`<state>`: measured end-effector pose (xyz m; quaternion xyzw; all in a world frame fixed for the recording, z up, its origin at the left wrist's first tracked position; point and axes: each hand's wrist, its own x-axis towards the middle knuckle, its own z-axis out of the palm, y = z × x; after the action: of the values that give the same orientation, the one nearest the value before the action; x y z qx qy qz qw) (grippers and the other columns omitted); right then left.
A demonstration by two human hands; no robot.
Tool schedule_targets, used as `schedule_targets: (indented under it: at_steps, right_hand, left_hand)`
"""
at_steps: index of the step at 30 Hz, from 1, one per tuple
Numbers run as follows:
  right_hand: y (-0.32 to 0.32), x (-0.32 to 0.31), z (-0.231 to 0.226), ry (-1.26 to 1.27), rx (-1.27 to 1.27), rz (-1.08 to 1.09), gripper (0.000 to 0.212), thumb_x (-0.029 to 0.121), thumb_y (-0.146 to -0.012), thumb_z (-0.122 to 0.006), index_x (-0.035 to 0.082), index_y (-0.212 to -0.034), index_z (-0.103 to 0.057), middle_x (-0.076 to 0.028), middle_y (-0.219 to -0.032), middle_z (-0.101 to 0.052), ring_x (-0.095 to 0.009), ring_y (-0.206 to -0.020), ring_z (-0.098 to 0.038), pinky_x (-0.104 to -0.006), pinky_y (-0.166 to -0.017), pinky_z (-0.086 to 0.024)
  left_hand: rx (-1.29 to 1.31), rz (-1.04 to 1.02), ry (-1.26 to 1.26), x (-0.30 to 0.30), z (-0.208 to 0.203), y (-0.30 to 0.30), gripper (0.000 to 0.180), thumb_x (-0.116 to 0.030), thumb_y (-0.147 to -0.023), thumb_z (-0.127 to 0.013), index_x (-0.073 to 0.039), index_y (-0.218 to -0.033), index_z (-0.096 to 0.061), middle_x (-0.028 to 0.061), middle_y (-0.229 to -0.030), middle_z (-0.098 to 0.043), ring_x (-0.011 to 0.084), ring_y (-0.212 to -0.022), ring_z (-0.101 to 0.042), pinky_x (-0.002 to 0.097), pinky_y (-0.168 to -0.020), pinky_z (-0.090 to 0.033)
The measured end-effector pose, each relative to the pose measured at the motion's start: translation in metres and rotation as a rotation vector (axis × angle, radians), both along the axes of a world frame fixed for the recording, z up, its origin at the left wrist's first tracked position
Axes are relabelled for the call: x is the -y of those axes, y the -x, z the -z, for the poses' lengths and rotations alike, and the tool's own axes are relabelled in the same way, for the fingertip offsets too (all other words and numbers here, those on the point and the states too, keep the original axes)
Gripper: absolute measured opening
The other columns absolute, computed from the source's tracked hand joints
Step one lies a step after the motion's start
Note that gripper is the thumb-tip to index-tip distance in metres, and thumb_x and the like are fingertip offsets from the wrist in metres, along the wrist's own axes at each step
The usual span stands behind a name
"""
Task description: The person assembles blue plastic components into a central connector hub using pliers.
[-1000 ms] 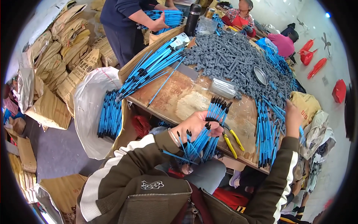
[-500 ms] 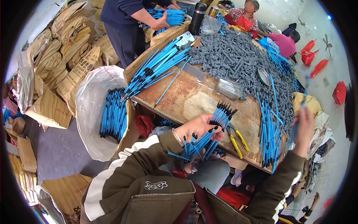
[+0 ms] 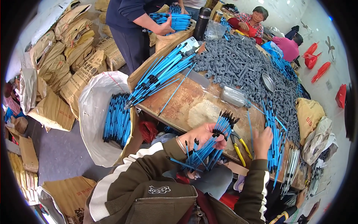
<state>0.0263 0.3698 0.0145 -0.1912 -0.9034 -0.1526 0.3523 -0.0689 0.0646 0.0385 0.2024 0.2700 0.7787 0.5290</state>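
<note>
Left hand (image 3: 206, 134) has fingers wrapped round black-tipped blue rods (image 3: 203, 152), can't tell if the right hand (image 3: 263, 140) pinches anything, yellow-handled pliers (image 3: 239, 154) sit between, grey fittings (image 3: 238, 61) hog the table (image 3: 178, 100).

Two hands of the person show: one left hand (image 3: 206, 135) and one right hand (image 3: 263, 142). Between them is one pair of pliers (image 3: 239, 154) with two yellow handles. The table holds one metal dish (image 3: 268, 83), one clear packet (image 3: 234, 96) and, at its far end, one black flask (image 3: 202, 24). Grey fittings (image 3: 238, 61), in one heap, are too many to count. One open white-lined sack (image 3: 91, 119) stands left. At least three other people (image 3: 289, 48) are farther off.
</note>
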Motion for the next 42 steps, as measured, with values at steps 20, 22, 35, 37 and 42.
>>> schedule_targets:
  at_steps: [20,22,35,37,42]
  right_hand:
    - [-0.015,0.007,-0.039,0.206,0.222,0.313,0.014,0.017,-0.081,-0.057,0.003,-0.084,-0.056,-0.015,-0.087,-0.057,-0.035,-0.077,-0.054,-0.0441,-0.063,-0.044]
    - [-0.016,0.004,-0.041,0.204,0.255,0.300,0.014,0.017,-0.081,-0.057,0.004,-0.086,-0.057,-0.014,-0.087,-0.056,-0.034,-0.078,-0.055,-0.0434,-0.063,-0.045]
    - [-0.027,0.088,-0.025,0.302,0.154,-0.423,0.026,0.012,-0.082,-0.059,-0.001,-0.104,-0.056,-0.016,-0.098,-0.059,-0.031,-0.087,-0.056,-0.0361,-0.079,-0.045]
    - [-0.032,0.087,-0.019,0.289,0.130,-0.374,0.027,0.012,-0.082,-0.059,-0.001,-0.106,-0.056,-0.017,-0.100,-0.059,-0.032,-0.089,-0.056,-0.0362,-0.080,-0.044]
    - [-0.039,0.111,-0.041,0.469,-0.077,-0.465,0.029,0.011,-0.081,-0.060,0.000,-0.107,-0.055,-0.017,-0.104,-0.058,-0.033,-0.093,-0.055,-0.0366,-0.081,-0.044]
  left_hand:
    - [0.013,0.051,-0.007,0.000,0.006,-0.001,0.018,-0.008,-0.083,-0.060,-0.006,-0.101,-0.057,0.0103,-0.085,-0.064,0.0183,-0.078,-0.064,0.0355,-0.075,-0.052]
    - [0.020,0.049,0.003,0.000,0.002,-0.002,0.018,-0.007,-0.083,-0.060,-0.006,-0.101,-0.056,0.0103,-0.085,-0.064,0.0183,-0.078,-0.064,0.0356,-0.075,-0.052]
    - [-0.708,-0.355,0.135,0.010,-0.016,-0.027,0.015,0.004,-0.082,-0.055,0.000,-0.096,-0.058,0.0115,-0.088,-0.065,0.0196,-0.083,-0.063,0.0311,-0.077,-0.050]
    - [-0.492,-0.379,0.138,0.003,-0.015,-0.028,0.014,0.002,-0.082,-0.056,0.000,-0.096,-0.058,0.0119,-0.089,-0.065,0.0209,-0.083,-0.063,0.0328,-0.077,-0.050]
    - [-0.504,-0.437,0.081,0.000,-0.006,-0.050,0.017,0.000,-0.083,-0.057,-0.001,-0.099,-0.057,0.0126,-0.089,-0.064,0.0233,-0.082,-0.063,0.0361,-0.077,-0.051]
